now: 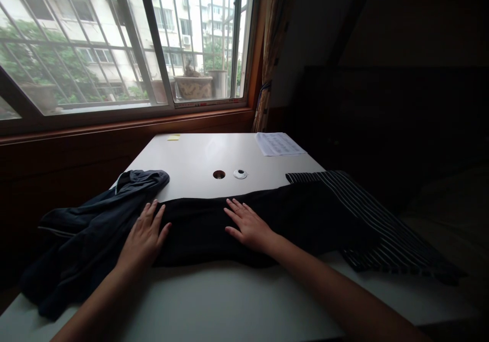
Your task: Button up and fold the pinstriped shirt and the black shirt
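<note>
A black garment (290, 220) lies spread flat across the white table (198, 159). My left hand (144, 235) rests palm down on its left end, fingers stretched out. My right hand (248, 225) lies flat on the middle of the same garment, fingers spread. Neither hand grips anything. A dark blue garment (91, 230) with a pale trim is bunched at the table's left edge, just left of my left hand. A black cloth with thin white stripes (382, 230) lies on the right and hangs over the table's edge.
A round cable hole (219, 174) and its white cap (240, 174) sit in the tabletop beyond the garments. A printed sheet (278, 143) lies at the far right corner, a yellow sticky note (173, 138) at the far left. A barred window (126, 41) runs behind the table.
</note>
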Demonstrator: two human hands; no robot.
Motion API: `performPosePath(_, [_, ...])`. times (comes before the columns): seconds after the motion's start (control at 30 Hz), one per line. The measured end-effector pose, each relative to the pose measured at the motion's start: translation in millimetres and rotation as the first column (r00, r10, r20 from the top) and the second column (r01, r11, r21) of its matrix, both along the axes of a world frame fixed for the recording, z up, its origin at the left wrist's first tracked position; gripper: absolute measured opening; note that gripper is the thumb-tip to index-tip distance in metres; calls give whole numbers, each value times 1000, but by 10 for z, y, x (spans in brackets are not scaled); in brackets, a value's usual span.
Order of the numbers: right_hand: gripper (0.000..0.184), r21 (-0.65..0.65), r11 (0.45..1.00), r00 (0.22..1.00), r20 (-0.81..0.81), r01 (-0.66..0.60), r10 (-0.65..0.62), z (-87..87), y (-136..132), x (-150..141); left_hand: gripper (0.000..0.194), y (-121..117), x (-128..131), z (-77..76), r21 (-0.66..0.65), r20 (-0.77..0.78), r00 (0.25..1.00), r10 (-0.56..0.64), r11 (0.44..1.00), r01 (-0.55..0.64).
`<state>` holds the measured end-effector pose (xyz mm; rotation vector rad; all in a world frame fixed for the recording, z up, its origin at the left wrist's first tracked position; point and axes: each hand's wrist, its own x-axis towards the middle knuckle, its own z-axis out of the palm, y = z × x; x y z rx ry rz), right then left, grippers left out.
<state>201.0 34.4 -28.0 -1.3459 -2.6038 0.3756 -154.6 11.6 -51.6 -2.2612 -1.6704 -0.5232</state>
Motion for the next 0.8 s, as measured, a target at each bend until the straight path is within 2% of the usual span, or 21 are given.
performPosePath(0.1, [64, 42, 999, 999, -34, -8, 9, 3, -27, 12, 52, 19, -116, 149, 26, 91, 996, -24, 999, 22])
performPosePath(0.2, [52, 147, 988, 991, -123, -38, 57, 51, -93, -14, 51, 103, -276, 265, -47, 265, 961, 77, 997, -67])
performPosePath(0.33, [40, 265, 946, 949, -200, -188, 245, 177, -208, -210, 60, 261, -448, 294, -183, 440, 876, 199, 975, -129])
performPosePath(0.43, [49, 288, 902, 917, -142, -322, 373, 232, -253, -476, 68, 365, -476, 286, -240, 480, 846, 233, 962, -129])
performPosePath(0.5, [53, 290, 881, 911, -63, -373, 407, 224, -258, -655, 72, 408, -459, 295, -265, 511, 821, 256, 955, -133])
performPosePath(0.6, [35, 300, 860, 907, 43, -412, 420, 175, -251, -841, 76, 416, -427, 330, -302, 571, 756, 320, 938, -169])
performPosePath(0.7, [14, 334, 839, 898, 64, -430, 435, 144, -245, -892, 80, 380, -422, 349, -340, 643, 663, 383, 919, -202])
performPosePath(0.8, [10, 375, 829, 900, 37, -415, 434, 169, -250, -854, 81, 350, -442, 327, -362, 704, 595, 388, 917, -170])
